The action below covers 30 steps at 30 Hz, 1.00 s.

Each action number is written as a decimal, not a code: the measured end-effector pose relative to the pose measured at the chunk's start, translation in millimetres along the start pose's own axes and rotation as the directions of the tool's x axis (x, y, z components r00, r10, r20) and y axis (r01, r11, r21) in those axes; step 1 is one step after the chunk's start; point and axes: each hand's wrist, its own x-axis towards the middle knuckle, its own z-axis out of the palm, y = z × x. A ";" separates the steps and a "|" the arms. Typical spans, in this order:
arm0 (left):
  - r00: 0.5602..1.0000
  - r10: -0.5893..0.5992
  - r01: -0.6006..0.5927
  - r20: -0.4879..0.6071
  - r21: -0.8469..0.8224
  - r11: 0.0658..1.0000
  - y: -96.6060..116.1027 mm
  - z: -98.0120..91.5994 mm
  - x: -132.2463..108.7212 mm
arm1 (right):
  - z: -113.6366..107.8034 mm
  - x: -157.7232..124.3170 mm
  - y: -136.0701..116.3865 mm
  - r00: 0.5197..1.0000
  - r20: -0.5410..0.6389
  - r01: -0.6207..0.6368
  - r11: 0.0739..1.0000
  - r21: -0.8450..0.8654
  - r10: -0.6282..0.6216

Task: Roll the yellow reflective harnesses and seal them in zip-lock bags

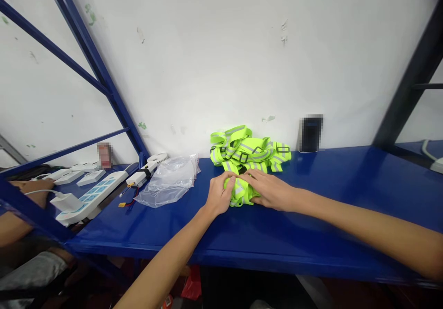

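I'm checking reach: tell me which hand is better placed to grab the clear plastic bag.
Left, probably. The left hand grips the folded neon bundle at its left edge, nearest the plastic bag; the right hand lies flat on the bundle, farther off.

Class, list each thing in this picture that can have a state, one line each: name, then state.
left hand: curled round the edge of the folded vest.
right hand: flat, pressing on the folded vest.
folded vest: bunched small, lying on the shelf.
vest pile: loose, tangled.
plastic bag: crumpled, looks empty.
power strip: white adapter plugged in.
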 end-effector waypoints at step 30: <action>0.982 -0.001 -0.024 0.190 0.129 0.991 -16.9 -17.8 5.7 | 30.4 3.5 -8.9 0.966 -0.211 -0.051 0.911 0.410 0.149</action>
